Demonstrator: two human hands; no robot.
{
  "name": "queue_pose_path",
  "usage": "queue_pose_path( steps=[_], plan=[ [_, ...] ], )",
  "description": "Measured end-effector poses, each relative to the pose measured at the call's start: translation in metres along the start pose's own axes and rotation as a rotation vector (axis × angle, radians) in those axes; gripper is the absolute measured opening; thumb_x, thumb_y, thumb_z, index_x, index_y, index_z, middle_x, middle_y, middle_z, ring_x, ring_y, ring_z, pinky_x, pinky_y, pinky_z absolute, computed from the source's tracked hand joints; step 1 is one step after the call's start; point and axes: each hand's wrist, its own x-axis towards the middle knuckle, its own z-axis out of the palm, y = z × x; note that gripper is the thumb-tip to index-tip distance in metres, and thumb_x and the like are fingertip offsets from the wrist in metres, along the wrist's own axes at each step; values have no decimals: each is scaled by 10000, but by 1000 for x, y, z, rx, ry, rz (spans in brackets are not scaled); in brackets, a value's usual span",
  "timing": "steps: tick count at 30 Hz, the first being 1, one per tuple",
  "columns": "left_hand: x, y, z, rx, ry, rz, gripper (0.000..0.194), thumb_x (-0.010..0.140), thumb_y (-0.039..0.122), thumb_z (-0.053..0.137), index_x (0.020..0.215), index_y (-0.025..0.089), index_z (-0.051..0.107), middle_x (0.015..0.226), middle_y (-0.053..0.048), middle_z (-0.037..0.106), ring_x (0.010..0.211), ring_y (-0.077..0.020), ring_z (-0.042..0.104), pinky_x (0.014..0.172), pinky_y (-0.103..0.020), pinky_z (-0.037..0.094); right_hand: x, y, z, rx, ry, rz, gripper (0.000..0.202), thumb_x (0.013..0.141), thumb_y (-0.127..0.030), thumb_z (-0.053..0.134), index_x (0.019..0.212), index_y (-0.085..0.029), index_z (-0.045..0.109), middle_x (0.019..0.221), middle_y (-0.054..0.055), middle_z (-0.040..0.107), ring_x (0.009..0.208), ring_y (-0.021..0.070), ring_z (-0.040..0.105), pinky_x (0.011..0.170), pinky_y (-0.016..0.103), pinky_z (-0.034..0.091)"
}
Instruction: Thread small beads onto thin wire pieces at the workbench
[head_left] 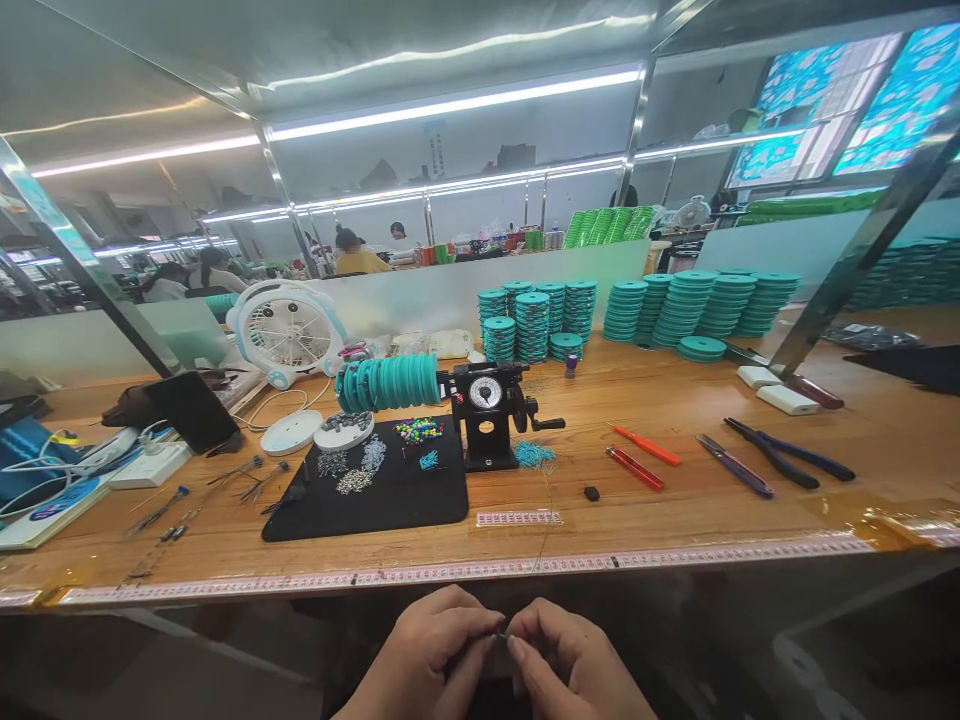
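Below the table's front edge, my left hand [442, 650] and my right hand [559, 655] meet fingertip to fingertip. Both are closed in a pinch on a tiny dark piece [502, 636], too small to make out. A thin line [546, 520] runs from near the hands up over the table edge toward a pile of small turquoise pieces [535, 455]. Beyond them stands a black hand-cranked winder [486, 420] with a dial, its shaft carrying a row of turquoise spools [390, 382]. Left of it, a black mat [405, 500] bears small heaps of colored beads [419, 431] and metal parts [355, 482].
Stacked turquoise spools [686, 305] stand at the back. Pliers [787, 450], scissors [735, 466] and red tools [635, 468] lie at right. A white fan [291, 330], phone [195, 412] and cables are at left. A measuring tape [450, 573] lines the front edge. People sit far behind.
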Motion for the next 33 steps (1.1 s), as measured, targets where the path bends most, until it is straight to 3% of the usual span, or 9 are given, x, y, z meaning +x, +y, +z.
queue_pose_path(
  steps=[11, 13, 16, 20, 24, 28, 30, 33],
  plan=[
    [-2, -6, 3, 233, -21, 167, 259, 862, 112, 409, 850, 95, 667, 760, -146, 664, 698, -184, 606, 626, -255, 485, 2, -3, 1, 77, -43, 50, 327, 817, -481, 499, 695, -177, 497, 530, -25, 504, 448, 93, 438, 418, 193, 318],
    [-1, -3, 3, 206, -27, 113, 257, 860, 126, 393, 790, 110, 640, 739, -132, 648, 670, -175, 584, 607, -253, 463, 1, -3, 1, 114, -56, 63, 355, 833, -506, 479, 702, -176, 481, 544, -31, 503, 417, 78, 431, 399, 183, 308],
    [-1, 3, 0, 42, -26, -99, 221, 865, 195, 405, 729, 150, 574, 695, -76, 622, 631, -148, 545, 591, -233, 426, 0, -2, -1, 165, -68, 50, 389, 859, -541, 428, 795, -164, 502, 642, -9, 548, 384, 57, 425, 372, 176, 314],
    [-1, 6, -3, -120, -60, -296, 207, 856, 294, 424, 734, 168, 535, 699, -37, 591, 649, -150, 499, 616, -246, 390, -2, -1, -5, -3, -39, -92, 292, 871, -430, 463, 902, -159, 566, 698, 18, 582, 466, 89, 470, 420, 199, 383],
    [-1, 4, -2, -204, -113, -349, 234, 825, 362, 442, 716, 169, 515, 661, -14, 526, 632, -149, 447, 605, -254, 355, -2, 2, -7, -262, 50, -299, 144, 852, -260, 500, 893, -196, 622, 724, 18, 611, 603, 126, 553, 546, 220, 424],
    [1, 5, 1, -196, -114, -339, 230, 813, 367, 435, 701, 174, 490, 627, 1, 482, 598, -142, 412, 574, -253, 327, 1, 10, -5, -370, 102, -497, 159, 866, -207, 458, 816, -191, 608, 690, 13, 595, 607, 117, 558, 559, 208, 410],
    [1, 5, 1, -183, -110, -334, 220, 813, 356, 424, 698, 176, 478, 623, 4, 468, 591, -141, 401, 565, -254, 319, 2, 13, -3, -388, 115, -477, 166, 856, -218, 449, 773, -185, 589, 660, 8, 574, 573, 115, 539, 533, 208, 396],
    [2, 6, 1, -224, -102, -343, 222, 809, 359, 424, 691, 177, 471, 631, 2, 463, 602, -144, 401, 575, -258, 321, 2, 12, -2, -350, 93, -328, 179, 840, -269, 457, 736, -185, 576, 630, 2, 560, 537, 118, 512, 504, 214, 380]
  ],
)
